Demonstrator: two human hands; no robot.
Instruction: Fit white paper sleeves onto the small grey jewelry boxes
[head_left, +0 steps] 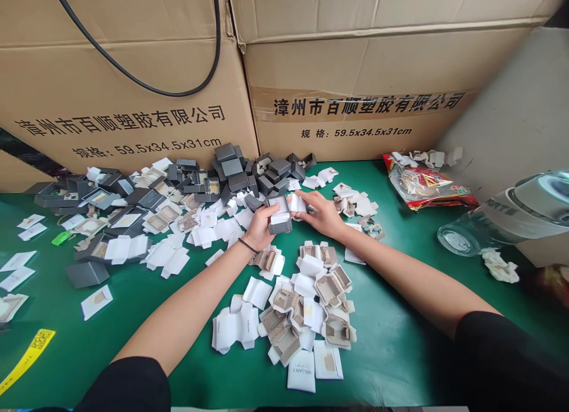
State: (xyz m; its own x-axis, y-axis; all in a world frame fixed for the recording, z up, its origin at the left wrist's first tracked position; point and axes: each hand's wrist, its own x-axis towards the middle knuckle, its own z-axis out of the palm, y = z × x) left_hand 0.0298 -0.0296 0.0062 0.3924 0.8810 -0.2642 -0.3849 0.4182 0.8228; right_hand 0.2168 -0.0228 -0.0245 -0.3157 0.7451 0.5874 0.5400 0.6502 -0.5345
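My left hand is closed around a small grey box with a white lining, held just above the green table. My right hand reaches in from the right, and its fingers pinch a small white insert at the box's open top. A dark band circles my left wrist. Behind the hands lies a heap of grey boxes. Below them spreads a pile of white and beige card inserts.
Two big cardboard cartons stand along the back of the table. A red snack bag and a clear bottle on its side lie to the right. More grey boxes and white cards cover the left; a yellow tag is at the front left.
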